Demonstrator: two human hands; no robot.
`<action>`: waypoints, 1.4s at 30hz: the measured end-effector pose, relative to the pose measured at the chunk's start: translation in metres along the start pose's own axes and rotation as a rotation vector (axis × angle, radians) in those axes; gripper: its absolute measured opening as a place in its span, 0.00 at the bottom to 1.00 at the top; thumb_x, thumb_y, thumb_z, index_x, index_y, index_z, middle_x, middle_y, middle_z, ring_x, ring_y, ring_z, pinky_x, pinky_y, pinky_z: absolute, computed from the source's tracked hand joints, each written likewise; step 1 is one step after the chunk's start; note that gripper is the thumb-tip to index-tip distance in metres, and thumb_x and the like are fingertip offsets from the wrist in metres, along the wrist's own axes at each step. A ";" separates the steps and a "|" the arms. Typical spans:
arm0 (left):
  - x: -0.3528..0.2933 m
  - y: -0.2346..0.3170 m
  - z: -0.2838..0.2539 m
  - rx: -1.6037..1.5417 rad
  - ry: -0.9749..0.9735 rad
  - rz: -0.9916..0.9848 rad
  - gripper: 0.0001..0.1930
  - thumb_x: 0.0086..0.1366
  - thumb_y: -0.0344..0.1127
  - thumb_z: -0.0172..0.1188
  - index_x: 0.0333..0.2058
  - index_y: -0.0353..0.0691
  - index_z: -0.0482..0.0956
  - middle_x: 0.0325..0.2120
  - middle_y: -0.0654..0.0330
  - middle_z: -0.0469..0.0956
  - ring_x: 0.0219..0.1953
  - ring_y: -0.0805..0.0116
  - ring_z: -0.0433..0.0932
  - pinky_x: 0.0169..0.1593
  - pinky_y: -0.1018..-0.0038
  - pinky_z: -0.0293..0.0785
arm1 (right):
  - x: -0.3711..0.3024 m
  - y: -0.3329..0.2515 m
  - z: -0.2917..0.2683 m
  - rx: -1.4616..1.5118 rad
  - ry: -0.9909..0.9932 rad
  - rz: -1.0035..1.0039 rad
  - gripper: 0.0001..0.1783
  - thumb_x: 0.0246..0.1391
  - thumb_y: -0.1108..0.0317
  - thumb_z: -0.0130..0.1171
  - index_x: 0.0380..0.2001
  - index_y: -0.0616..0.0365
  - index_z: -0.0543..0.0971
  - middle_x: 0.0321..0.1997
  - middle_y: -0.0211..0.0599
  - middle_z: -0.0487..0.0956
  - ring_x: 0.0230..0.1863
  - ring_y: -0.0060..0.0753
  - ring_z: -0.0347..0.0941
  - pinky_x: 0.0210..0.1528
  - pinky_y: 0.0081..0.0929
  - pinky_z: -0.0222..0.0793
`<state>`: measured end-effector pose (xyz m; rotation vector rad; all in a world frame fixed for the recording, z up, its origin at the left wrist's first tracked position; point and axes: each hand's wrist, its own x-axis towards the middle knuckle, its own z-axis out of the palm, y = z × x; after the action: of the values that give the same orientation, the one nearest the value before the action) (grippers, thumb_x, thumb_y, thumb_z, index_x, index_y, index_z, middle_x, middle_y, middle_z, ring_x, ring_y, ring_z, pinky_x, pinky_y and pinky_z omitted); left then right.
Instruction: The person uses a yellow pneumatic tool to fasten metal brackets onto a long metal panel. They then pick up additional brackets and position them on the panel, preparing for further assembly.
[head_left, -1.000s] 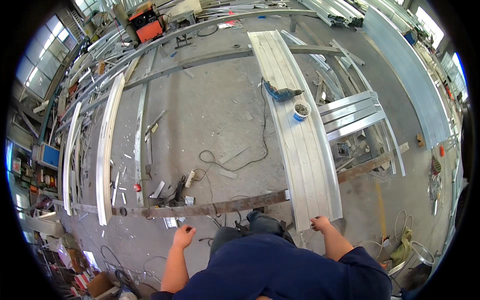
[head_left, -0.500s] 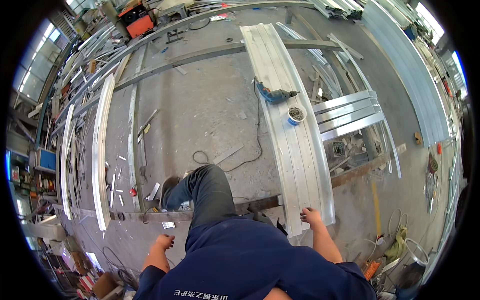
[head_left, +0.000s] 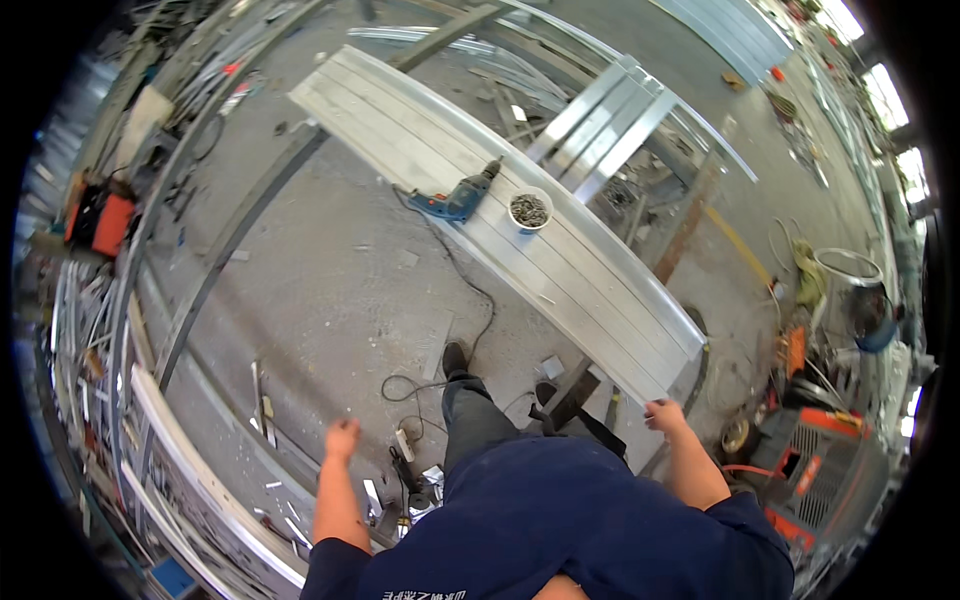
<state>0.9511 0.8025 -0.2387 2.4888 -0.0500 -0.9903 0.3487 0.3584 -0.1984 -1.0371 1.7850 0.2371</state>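
A long silvery ribbed metal panel (head_left: 570, 270) lies slantwise across the frame rails. On it rests a blue corded drill (head_left: 455, 200), its bit pointing to the far right. Right of the drill stands a small white tub (head_left: 528, 212) full of small metal fasteners, their exact kind too small to tell. My right hand (head_left: 664, 415) is at the panel's near right corner, fingers loosely bent and holding nothing visible; whether it touches the edge I cannot tell. Over the floor at left, my left hand (head_left: 342, 438) hangs free, its fingers loosely apart with nothing in them.
The drill's black cable (head_left: 485, 310) loops over the floor near my foot. Shiny metal strips (head_left: 610, 130) adjoin the panel's far side. At right stands an orange and grey machine (head_left: 815, 470). Metal rails (head_left: 235, 225) cross the left side, with scrap beyond.
My view has turned to the right, so the panel now slants across it. Both arms have shifted with my body. The drill and tub remain on the panel.
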 end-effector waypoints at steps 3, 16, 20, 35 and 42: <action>0.069 0.060 -0.034 -0.343 0.010 -0.038 0.15 0.65 0.40 0.55 0.34 0.30 0.76 0.24 0.56 0.79 0.23 0.69 0.76 0.29 0.72 0.72 | -0.078 -0.040 0.034 -0.485 -0.246 -0.151 0.23 0.56 0.61 0.57 0.49 0.66 0.74 0.36 0.41 0.80 0.31 0.30 0.78 0.35 0.28 0.74; 0.084 0.077 0.033 0.079 -0.526 -0.132 0.18 0.64 0.41 0.58 0.43 0.29 0.74 0.31 0.51 0.80 0.27 0.62 0.80 0.31 0.67 0.74 | -0.176 0.039 0.075 0.030 0.104 -0.019 0.23 0.55 0.59 0.59 0.49 0.66 0.75 0.35 0.40 0.81 0.32 0.29 0.78 0.35 0.28 0.74; 0.056 0.100 0.049 0.195 -0.537 -0.076 0.18 0.63 0.41 0.58 0.44 0.30 0.74 0.31 0.52 0.81 0.27 0.62 0.79 0.30 0.68 0.73 | -0.182 0.109 0.085 0.142 0.072 0.078 0.23 0.54 0.58 0.60 0.47 0.64 0.76 0.35 0.38 0.81 0.31 0.28 0.78 0.33 0.27 0.73; -0.152 0.158 0.104 0.684 -0.322 0.404 0.10 0.50 0.34 0.61 0.31 0.35 0.78 0.23 0.53 0.80 0.25 0.64 0.80 0.31 0.68 0.75 | -0.078 0.373 0.049 0.620 0.001 0.338 0.17 0.58 0.61 0.55 0.45 0.64 0.72 0.32 0.43 0.80 0.25 0.35 0.76 0.28 0.34 0.75; -0.128 0.074 0.110 0.807 -0.413 0.391 0.11 0.49 0.39 0.63 0.30 0.39 0.81 0.23 0.52 0.81 0.27 0.59 0.81 0.35 0.67 0.76 | -0.068 0.345 -0.001 0.819 0.157 0.224 0.19 0.58 0.62 0.54 0.45 0.67 0.73 0.31 0.44 0.79 0.23 0.35 0.75 0.25 0.30 0.74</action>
<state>0.7940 0.7171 -0.1951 2.6922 -1.2305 -1.4819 0.1014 0.6052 -0.2412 -0.2747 1.8749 -0.4286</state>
